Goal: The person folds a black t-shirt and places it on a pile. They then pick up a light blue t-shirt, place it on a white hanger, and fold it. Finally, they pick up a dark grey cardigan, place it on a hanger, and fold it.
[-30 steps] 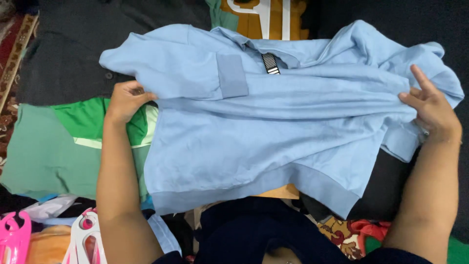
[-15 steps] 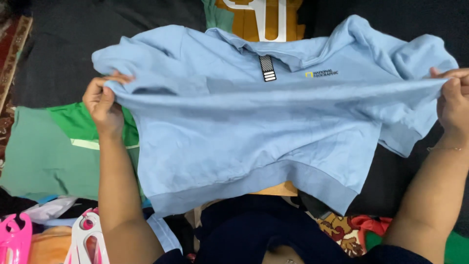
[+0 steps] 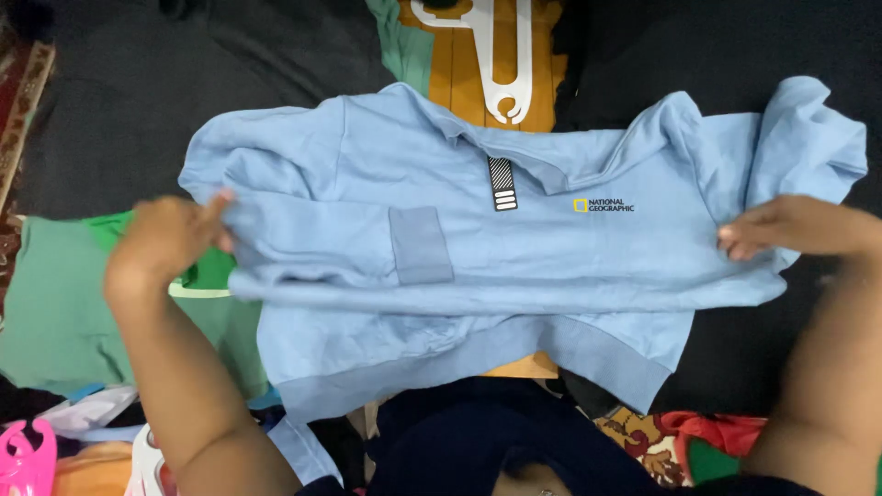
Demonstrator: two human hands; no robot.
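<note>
A light blue sweatshirt (image 3: 514,276) of soft, matt, fleecy-looking cloth, its hem and sleeve cuff in slightly darker ribbed knit. A white hanger (image 3: 501,55) of smooth, faintly glossy plastic lies on a wood surface (image 3: 459,55) with orange-brown grained boards. Dark matt cloth (image 3: 184,83) sits beside a green matt garment (image 3: 64,312). A pink hanger (image 3: 20,459) looks like glossy plastic.

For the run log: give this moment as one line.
left hand: grips light blue fleece sweatshirt edge | right hand: grips opposite edge | white plastic hanger: beyond collar
</note>
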